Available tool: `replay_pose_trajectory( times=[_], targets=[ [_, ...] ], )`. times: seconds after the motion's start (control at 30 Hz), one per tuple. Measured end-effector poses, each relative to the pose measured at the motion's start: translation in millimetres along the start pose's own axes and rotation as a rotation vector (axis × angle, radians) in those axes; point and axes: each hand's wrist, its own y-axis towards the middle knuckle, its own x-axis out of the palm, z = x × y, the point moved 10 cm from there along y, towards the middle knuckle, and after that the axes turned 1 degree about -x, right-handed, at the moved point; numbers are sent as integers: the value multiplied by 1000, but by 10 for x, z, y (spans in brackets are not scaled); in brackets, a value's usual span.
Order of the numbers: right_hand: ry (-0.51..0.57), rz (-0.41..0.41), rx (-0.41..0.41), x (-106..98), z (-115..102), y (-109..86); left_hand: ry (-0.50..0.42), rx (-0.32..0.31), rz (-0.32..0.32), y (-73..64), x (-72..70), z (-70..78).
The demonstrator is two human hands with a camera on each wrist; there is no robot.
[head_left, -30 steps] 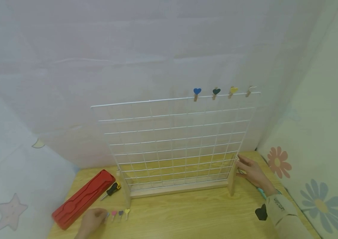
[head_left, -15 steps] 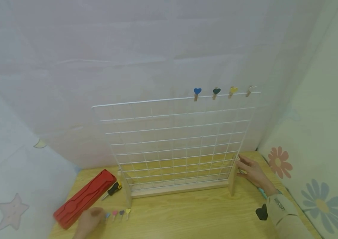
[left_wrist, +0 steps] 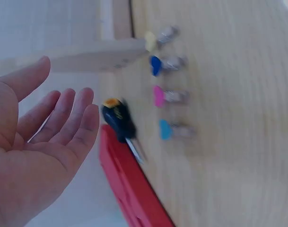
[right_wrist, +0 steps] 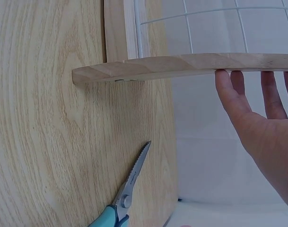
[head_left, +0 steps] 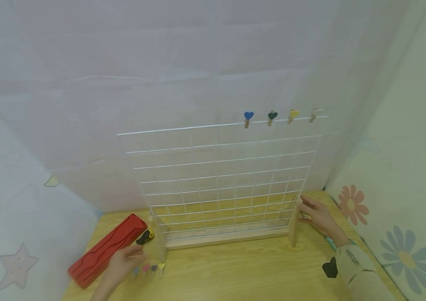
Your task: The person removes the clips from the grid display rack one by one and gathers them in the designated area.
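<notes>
My left hand [head_left: 124,263] is over the table at the left, palm showing and fingers loosely extended in the left wrist view, holding nothing. Close to it lie heart-topped clothespins in a row: light blue [left_wrist: 166,129], pink [left_wrist: 159,96], dark blue [left_wrist: 156,65] and yellow [left_wrist: 151,41]. A black-and-yellow screwdriver [left_wrist: 118,118] lies nearby. My right hand [head_left: 320,217] touches the outer face of the stand's right wooden upright [right_wrist: 191,64] with its fingertips; some of its fingers run out of the right wrist view. The white wire grid [head_left: 216,161] stands upright in its wooden base.
Heart clothespins in blue [head_left: 248,115], dark green [head_left: 272,116], yellow [head_left: 294,114] and white [head_left: 317,112] clip the grid's top wire. A red tray [head_left: 107,251] lies at the left. Teal-handled scissors [right_wrist: 126,201] lie near the right hand, and a black heart-shaped piece [head_left: 330,267] by the sleeve.
My left hand has lifted away from the light blue clothespin, moving up and slightly right, its fingers now looser. The right hand stays at the upright.
</notes>
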Motion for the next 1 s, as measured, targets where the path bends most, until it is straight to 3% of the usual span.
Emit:
replay_pose_trajectory(
  times=[0.1, 0.23, 0.37, 0.47, 0.63, 0.93, 1.0],
  targets=[
    [-1, 0, 1, 0, -1, -2, -39, 112, -95, -6, 95, 307],
    [7, -5, -2, 4, 0, -1, -73, 263, -290, -40, 266, 705],
    [14, -8, -7, 6, 13, 11, -78, 365, -371, -103, 341, 1149],
    [13, -3, -7, 3, 21, 23, -62, 426, -364, -144, 289, 1488],
    [22, 2, -5, 18, 19, 44, -61, 472, -315, -180, 86, 1904],
    [7, -13, -27, 20, -13, 33, -171, 611, -260, -247, -128, 2633],
    [3, -10, -28, 9, -6, 28, -192, 618, -260, -248, -145, 2816]
  ],
)
